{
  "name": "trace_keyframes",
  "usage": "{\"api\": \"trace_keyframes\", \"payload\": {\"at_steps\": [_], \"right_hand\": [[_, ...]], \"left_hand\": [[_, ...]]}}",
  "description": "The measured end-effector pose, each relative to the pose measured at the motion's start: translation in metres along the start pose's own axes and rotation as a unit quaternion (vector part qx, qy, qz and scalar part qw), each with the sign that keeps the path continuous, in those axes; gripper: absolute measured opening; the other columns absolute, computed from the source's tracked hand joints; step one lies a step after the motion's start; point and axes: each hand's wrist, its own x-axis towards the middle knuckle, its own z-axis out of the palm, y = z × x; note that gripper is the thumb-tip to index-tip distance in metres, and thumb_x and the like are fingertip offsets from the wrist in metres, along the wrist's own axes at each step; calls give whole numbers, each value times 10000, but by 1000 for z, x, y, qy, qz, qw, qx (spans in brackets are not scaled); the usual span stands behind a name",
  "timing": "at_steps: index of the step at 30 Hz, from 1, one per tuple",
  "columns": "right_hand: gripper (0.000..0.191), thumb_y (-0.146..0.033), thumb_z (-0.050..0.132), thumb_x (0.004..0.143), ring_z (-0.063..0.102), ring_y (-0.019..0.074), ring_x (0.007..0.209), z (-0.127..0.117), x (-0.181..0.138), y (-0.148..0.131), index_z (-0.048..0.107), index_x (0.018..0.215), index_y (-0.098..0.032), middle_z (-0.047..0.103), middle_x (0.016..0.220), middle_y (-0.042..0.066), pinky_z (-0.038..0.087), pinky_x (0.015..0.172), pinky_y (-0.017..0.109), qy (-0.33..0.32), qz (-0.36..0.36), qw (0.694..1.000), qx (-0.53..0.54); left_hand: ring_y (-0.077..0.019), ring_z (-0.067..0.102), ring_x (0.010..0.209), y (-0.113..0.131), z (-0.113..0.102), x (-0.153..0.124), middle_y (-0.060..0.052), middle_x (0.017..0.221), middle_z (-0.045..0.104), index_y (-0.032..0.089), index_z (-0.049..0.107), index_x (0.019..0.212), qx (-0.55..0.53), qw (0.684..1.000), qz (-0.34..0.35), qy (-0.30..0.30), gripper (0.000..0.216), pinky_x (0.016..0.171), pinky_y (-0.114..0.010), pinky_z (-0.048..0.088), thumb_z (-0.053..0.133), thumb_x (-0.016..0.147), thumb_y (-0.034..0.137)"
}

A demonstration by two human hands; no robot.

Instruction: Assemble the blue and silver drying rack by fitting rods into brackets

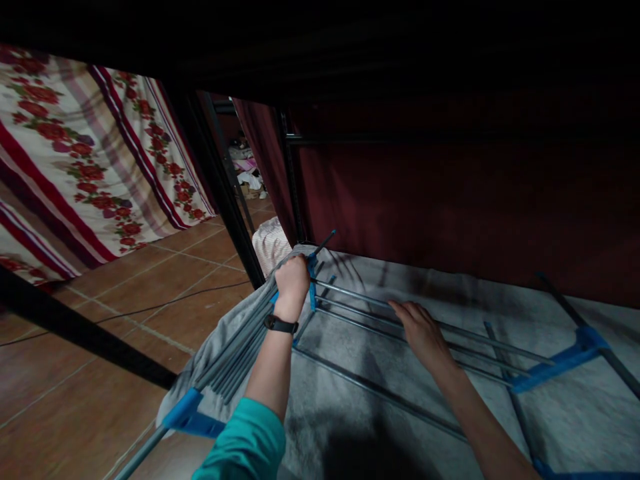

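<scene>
A frame of thin grey metal rods [450, 333] joined by blue plastic connectors [565, 360] lies on a grey fabric sheet [350, 400]. My left hand [293, 283] is closed round the corner of the frame, by a blue connector [313, 290] where several rods meet. A black watch sits on that wrist, below a teal sleeve. My right hand [420, 330] rests palm down on the horizontal rods, fingers stretched out and holding nothing.
A dark red fabric wall [475, 213] stands behind the frame under a dark top. A black pole [220, 180] rises at the left. A floral sheet [85, 153] hangs over a brown tiled floor [100, 347]. A cable crosses the tiles.
</scene>
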Motion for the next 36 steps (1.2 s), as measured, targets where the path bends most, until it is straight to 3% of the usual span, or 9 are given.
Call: {"api": "trace_keyframes", "payload": {"at_steps": [7,13,19,27,36], "right_hand": [[642,3,382,892,642,244,1059,-2,1,-7,591,1427,-283,713,1158,75,543,947,391,3,8,1000,-10],[642,9,395,888,649,233,1046,-6,2,-8,597,1422,-284,710,1147,70,544,949,369,-3,9,1000,-10],[621,-10,384,900,641,246,1047,-6,3,5,599,1421,-269,703,1146,82,538,963,391,12,22,1000,-4],[624,5,384,891,632,253,1038,5,1,2,616,1408,-256,710,1128,83,537,945,389,-11,35,999,-21],[592,13,411,895,622,237,1046,12,-4,5,621,1393,-229,703,1150,84,515,968,371,-26,37,998,-39]], "left_hand": [[-324,703,1126,-4,-5,11,-198,1194,729,175,643,1292,22,996,60,-58,388,902,-389,531,429,1034,371],[-307,688,1158,-14,3,25,-199,1236,722,183,643,1291,-3,995,46,-91,355,925,-377,507,491,1005,327],[-265,727,1023,-26,7,41,-137,1056,777,210,698,1170,-64,990,18,-127,312,869,-335,499,483,1001,361],[-313,681,1183,-25,11,42,-200,1311,700,192,666,1232,-32,992,24,-120,357,886,-365,498,450,993,347],[-280,684,1184,-16,12,34,-199,1271,718,175,670,1221,-20,995,26,-99,384,910,-333,509,399,1024,363]]}}
